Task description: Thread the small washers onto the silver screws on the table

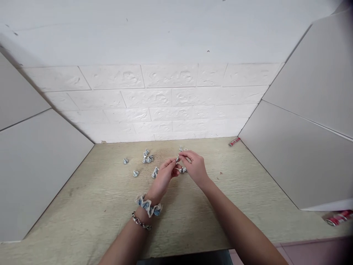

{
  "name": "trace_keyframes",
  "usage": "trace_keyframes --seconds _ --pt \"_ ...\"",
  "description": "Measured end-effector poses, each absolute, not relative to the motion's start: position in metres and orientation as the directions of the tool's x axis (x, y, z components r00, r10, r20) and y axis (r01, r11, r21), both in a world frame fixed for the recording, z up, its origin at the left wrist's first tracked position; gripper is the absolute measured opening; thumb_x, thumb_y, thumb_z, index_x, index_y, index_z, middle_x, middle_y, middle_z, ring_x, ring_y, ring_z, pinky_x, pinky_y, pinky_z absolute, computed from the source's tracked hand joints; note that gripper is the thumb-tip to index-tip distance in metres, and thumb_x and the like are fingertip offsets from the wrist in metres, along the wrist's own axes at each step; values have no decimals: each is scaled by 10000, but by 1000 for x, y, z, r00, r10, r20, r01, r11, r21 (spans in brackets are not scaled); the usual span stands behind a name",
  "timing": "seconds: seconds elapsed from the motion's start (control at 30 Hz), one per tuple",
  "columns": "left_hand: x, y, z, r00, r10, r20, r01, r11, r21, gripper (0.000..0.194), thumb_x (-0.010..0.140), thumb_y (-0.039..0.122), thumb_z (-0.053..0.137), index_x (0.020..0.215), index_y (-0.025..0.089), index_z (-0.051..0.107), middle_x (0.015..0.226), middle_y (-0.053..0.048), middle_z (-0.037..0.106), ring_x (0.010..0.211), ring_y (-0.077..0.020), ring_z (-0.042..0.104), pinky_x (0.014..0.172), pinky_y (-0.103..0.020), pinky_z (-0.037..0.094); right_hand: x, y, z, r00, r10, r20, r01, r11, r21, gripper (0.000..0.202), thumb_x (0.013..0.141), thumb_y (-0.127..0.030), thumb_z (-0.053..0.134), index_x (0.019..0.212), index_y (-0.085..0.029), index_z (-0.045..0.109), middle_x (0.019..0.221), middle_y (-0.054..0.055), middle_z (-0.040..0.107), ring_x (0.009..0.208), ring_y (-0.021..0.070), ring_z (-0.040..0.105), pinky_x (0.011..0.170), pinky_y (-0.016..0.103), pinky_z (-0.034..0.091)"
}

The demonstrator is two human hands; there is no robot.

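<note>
Both hands meet over the middle of the table, closed on one small metal bolt (pixel 177 159). My left hand (pixel 165 174) pinches it from the left, with a blue and white scrunchie and a dark bracelet on the wrist. From the right, the fingertips of my right hand (pixel 193 166) grip its upper end. Fingers cover much of the bolt, so I cannot tell whether a nut or washer is on it. Several bolts with washers (pixel 149 159) lie in a cluster to the left. Two more bolts (pixel 154 173) stand beside my left hand, and others (pixel 182 170) are partly behind my right hand.
Single bolts with washers lie at the left (pixel 125 161) and nearer (pixel 135 173). A white brick-patterned wall (pixel 160 97) closes off the back of the wooden table (pixel 110 206). Grey panels stand at left (pixel 49 165) and right (pixel 298 154). Red cans (pixel 234 141) touch the right panel.
</note>
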State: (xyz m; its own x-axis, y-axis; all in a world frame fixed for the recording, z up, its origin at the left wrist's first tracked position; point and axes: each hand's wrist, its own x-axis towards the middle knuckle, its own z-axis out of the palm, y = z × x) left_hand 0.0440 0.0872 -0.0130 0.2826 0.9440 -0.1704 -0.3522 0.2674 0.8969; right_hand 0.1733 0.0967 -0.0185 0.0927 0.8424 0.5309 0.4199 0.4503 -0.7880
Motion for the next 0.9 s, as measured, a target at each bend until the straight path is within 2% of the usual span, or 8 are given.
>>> trace_keyframes --seconds 0.17,0.33,0.57,0.77,0.9 --pt "43 90 -16 280 948 -151 -356 249 901 371 665 391 684 910 129 587 730 -32 572 552 -79 498 560 -196 380 171 96 -20 64 845 532 462 447 -766 180 812 -216 498 862 -199 670 875 37 668 835 153 614 784 290 486" --pt "43 91 -17 278 951 -134 -352 231 907 345 670 399 678 868 134 581 754 -25 570 548 -70 494 566 -195 387 169 94 -20 33 802 596 489 507 -710 179 821 -211 503 869 -194 674 889 45 663 863 154 609 806 284 485" --pt "44 89 -17 274 956 -109 -363 207 909 321 684 398 668 834 132 569 680 12 520 554 -68 484 571 -186 390 167 93 -21 -10 763 646 471 573 -671 171 827 -190 502 866 -185 668 890 45 658 839 145 613 777 270 503" --pt "44 90 -20 265 959 -102 -384 202 901 293 706 391 645 814 131 559 700 -1 532 600 -84 506 604 -196 411 166 93 -22 -52 732 679 483 613 -625 175 829 -187 496 877 -188 665 914 47 654 856 149 609 792 288 499" --pt "45 90 -20 263 954 -141 -423 246 872 343 716 445 599 831 125 558 736 -33 570 609 -105 523 614 -222 429 166 92 -19 -68 739 671 494 609 -620 186 829 -179 483 880 -189 662 912 51 653 862 156 601 804 304 489"
